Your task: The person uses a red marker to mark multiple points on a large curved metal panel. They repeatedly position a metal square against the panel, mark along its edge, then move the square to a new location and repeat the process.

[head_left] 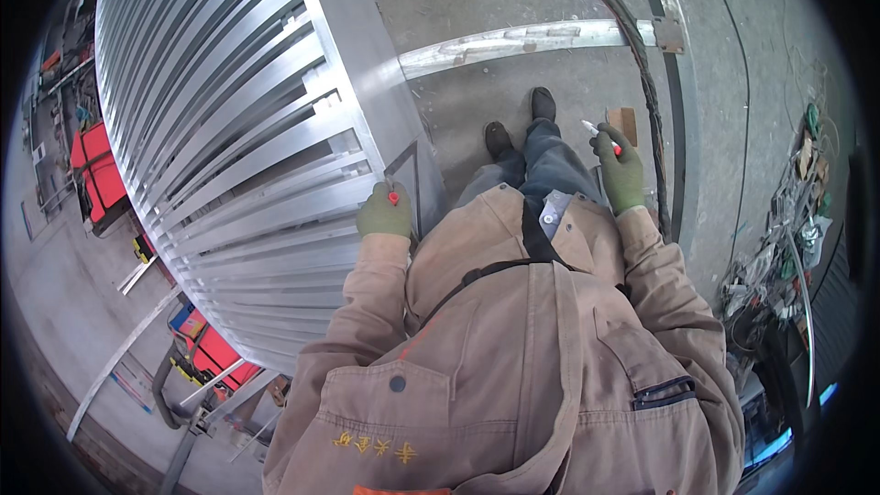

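Note:
My left hand (384, 213), in a green glove, is closed at the edge of a large stack of silvery metal profiles (275, 119). A small red piece (394, 197) shows at its fingers; I cannot make out what it is. A thin dark angle square (415, 174) lies against the stack's smooth end plate (353, 46). One of its legs reaches toward those fingers; whether they grip it I cannot tell. On the right, my gloved right hand (622, 170) is closed around a white marker pen (590, 128) with a red end, held beside my leg with its tip pointing away.
A pale metal bar (527, 40) crosses the floor beyond my feet. Near it hangs a thick dark cable (642, 73). A brown cardboard piece (623, 124) is by my right hand. Scrap (779, 247) is heaped at far right; red machines (99, 170) stand at left.

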Motion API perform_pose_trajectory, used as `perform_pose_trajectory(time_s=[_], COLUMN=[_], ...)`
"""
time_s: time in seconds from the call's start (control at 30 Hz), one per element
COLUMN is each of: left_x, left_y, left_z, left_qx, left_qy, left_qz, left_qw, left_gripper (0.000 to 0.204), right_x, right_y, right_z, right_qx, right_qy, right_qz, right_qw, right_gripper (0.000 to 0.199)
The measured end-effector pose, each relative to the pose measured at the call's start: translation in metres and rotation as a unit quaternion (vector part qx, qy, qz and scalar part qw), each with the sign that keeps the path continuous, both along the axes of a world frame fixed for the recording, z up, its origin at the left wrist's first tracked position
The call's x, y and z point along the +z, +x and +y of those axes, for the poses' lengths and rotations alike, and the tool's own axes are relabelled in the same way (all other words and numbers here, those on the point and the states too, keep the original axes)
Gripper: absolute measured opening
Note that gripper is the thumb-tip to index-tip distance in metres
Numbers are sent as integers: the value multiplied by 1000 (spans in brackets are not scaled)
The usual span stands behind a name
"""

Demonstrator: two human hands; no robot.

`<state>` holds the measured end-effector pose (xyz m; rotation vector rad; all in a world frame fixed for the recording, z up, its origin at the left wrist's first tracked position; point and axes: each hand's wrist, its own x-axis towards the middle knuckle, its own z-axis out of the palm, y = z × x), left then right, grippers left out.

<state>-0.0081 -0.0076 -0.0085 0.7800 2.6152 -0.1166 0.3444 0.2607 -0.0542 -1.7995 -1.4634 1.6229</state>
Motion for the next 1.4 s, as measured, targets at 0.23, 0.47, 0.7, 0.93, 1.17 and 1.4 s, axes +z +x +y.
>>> perform_pose_trajectory(time_s=[0.23, 0.47, 0.7, 0.93, 1.17, 1.4], left_x=[4, 1, -1, -2, -3, -6], left_y=[5, 3, 3, 8, 10, 9], left_z=[9, 10, 9, 11, 11, 7], left_qx=[5, 15, 27, 33, 20, 17], left_qy=[-7, -24, -42, -44, -18, -5], left_qz=[17, 9, 9, 26, 50, 61], left_qw=[1000, 1000, 999, 998, 998, 998], left_gripper=[40, 43, 42, 37, 36, 37], right_x=[-11, -8, -30, -76, -83, -80], right_y=[-16, -113, -216, -250, -263, -270], right_z=[-1, -6, -43, -82, -92, -95], right_qx=[3, 152, 334, 328, 330, 337], right_qy=[-7, -124, -149, -205, -198, -170], right_qz=[9, 69, 79, 110, 101, 90], right_qw=[1000, 978, 928, 916, 918, 922], right_gripper=[41, 49, 52, 50, 46, 39])
